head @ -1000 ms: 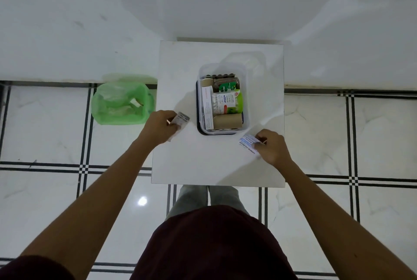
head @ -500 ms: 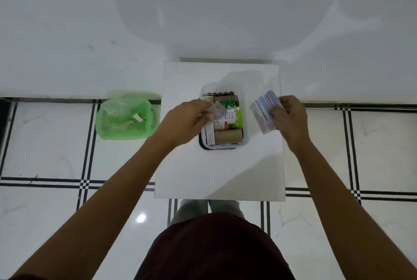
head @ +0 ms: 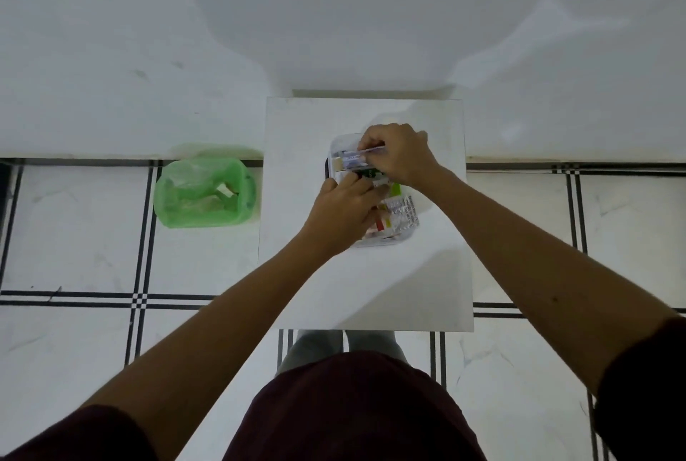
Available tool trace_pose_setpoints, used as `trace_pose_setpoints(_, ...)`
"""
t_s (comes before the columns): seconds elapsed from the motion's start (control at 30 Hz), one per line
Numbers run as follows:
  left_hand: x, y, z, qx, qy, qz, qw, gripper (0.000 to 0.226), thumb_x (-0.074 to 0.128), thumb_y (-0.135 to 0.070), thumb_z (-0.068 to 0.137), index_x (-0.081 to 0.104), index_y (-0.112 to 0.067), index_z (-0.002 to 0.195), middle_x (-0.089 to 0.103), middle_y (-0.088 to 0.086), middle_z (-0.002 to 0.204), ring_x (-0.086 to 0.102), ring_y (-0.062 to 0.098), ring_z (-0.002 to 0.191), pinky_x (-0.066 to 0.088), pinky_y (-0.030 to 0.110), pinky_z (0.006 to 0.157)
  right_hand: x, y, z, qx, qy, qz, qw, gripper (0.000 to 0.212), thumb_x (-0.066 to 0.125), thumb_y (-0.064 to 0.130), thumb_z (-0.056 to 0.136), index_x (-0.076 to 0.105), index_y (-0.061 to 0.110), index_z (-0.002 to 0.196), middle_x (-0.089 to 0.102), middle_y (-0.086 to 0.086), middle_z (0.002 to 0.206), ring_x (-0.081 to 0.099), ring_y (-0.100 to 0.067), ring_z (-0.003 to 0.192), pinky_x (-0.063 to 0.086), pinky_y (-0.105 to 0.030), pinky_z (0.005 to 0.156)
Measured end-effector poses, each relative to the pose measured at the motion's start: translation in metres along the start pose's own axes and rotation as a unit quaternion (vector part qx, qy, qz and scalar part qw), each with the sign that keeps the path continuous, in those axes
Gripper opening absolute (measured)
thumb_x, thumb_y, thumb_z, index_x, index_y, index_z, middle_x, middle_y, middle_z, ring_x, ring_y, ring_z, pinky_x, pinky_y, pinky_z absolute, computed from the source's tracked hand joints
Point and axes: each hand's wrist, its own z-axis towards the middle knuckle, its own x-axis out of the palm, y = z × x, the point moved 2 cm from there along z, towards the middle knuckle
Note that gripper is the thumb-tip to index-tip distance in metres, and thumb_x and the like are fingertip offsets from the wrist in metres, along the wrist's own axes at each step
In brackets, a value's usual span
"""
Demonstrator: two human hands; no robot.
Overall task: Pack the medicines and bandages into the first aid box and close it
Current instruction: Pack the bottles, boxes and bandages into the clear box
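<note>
The clear first aid box (head: 336, 148) stands open on the small white table (head: 371, 286), filled with medicine packets and bandage rolls. My right hand (head: 401, 156) is over the far end of the box, pinching a white and blue medicine strip (head: 358, 157) flat above the contents. My left hand (head: 343, 208) rests on the near left part of the box, fingers down among the packets; what it holds is hidden. A silver blister strip (head: 402, 213) lies on top at the near right.
A green bin (head: 204, 189) lined with a plastic bag stands on the tiled floor left of the table. A white wall rises behind the table. My legs are under the table's near edge.
Both hands have moved from beside the box to directly over it. The right hand's strip is now inside the far end, and the left hand has lowered its strip into the box.
</note>
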Motion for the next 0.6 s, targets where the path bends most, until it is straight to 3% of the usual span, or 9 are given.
trace_pose_setpoints(0.07,0.000,-0.002,-0.005,0.016,-0.029,0.050,0.998,0.030,0.070,-0.030,0.079,0.069,-0.020,0.107,0.068,0.003,0.099,0.063,0.025,0.091,0.044,0.033,0.063,0.003,0.001,0.005,-0.007,0.000,-0.064,0.998,0.015,0.059,0.028,0.084,0.071,0.026,0.093,0.069,0.002,0.096,0.057,-0.022,0.095,0.029,-0.040,0.081)
trace_pose_setpoints(0.13,0.002,-0.003,-0.012,0.020,-0.048,0.068,0.996,0.023,0.072,-0.032,0.077,0.072,-0.022,0.098,0.066,0.001,0.094,0.061,0.022,0.086,0.042,0.032,0.064,0.005,0.003,0.004,-0.043,-0.008,-0.136,0.990,0.020,0.054,0.029,0.087,0.072,0.025,0.095,0.062,-0.002,0.099,0.049,-0.024,0.101,0.028,-0.041,0.080)
trace_pose_setpoints(0.23,0.009,0.000,-0.021,-0.035,-0.049,0.023,0.998,0.016,0.067,-0.034,0.082,0.073,-0.022,0.089,0.066,0.002,0.095,0.057,0.022,0.084,0.038,0.034,0.066,0.015,-0.004,-0.007,-0.087,-0.058,-0.223,0.969,0.025,0.053,0.038,0.087,0.071,0.022,0.082,0.053,-0.006,0.097,0.044,-0.026,0.096,0.027,-0.042,0.079)
trace_pose_setpoints(0.33,0.011,0.004,-0.028,-0.085,-0.053,-0.031,0.994,0.019,0.063,-0.037,0.084,0.074,-0.023,0.090,0.066,0.002,0.102,0.057,0.023,0.088,0.039,0.037,0.072,0.015,-0.009,-0.014,-0.078,-0.109,-0.208,0.969,0.029,0.056,0.044,0.087,0.065,0.017,0.078,0.056,-0.007,0.091,0.049,-0.028,0.088,0.030,-0.047,0.078)
trace_pose_setpoints(0.43,0.008,0.008,-0.032,-0.113,-0.076,-0.062,0.989,0.024,0.063,-0.036,0.084,0.071,-0.019,0.098,0.065,0.005,0.109,0.056,0.024,0.096,0.042,0.038,0.078,0.011,-0.015,-0.014,-0.064,-0.091,-0.173,0.979,0.022,0.055,0.038,0.089,0.071,0.024,0.095,0.056,-0.006,0.102,0.046,-0.027,0.099,0.028,-0.045,0.083)
trace_pose_setpoints(0.5,0.003,0.015,-0.032,-0.207,-0.121,-0.142,0.961,0.024,0.060,-0.030,0.087,0.066,-0.013,0.104,0.061,0.007,0.111,0.052,0.023,0.099,0.043,0.034,0.079,0.005,-0.020,-0.017,-0.011,-0.128,-0.059,0.990,0.021,0.061,0.036,0.085,0.071,0.028,0.102,0.053,-0.004,0.107,0.043,-0.022,0.105,0.027,-0.040,0.085)
trace_pose_setpoints(0.6,0.001,0.031,-0.027,-0.393,-0.103,-0.308,0.860,0.031,0.060,-0.029,0.089,0.057,-0.012,0.114,0.058,0.003,0.108,0.055,0.018,0.096,0.047,0.030,0.079,-0.001,-0.027,-0.029,0.078,-0.207,0.102,0.970,0.032,0.073,0.031,0.077,0.067,0.022,0.107,0.052,-0.006,0.107,0.045,-0.015,0.102,0.043,-0.033,0.086)
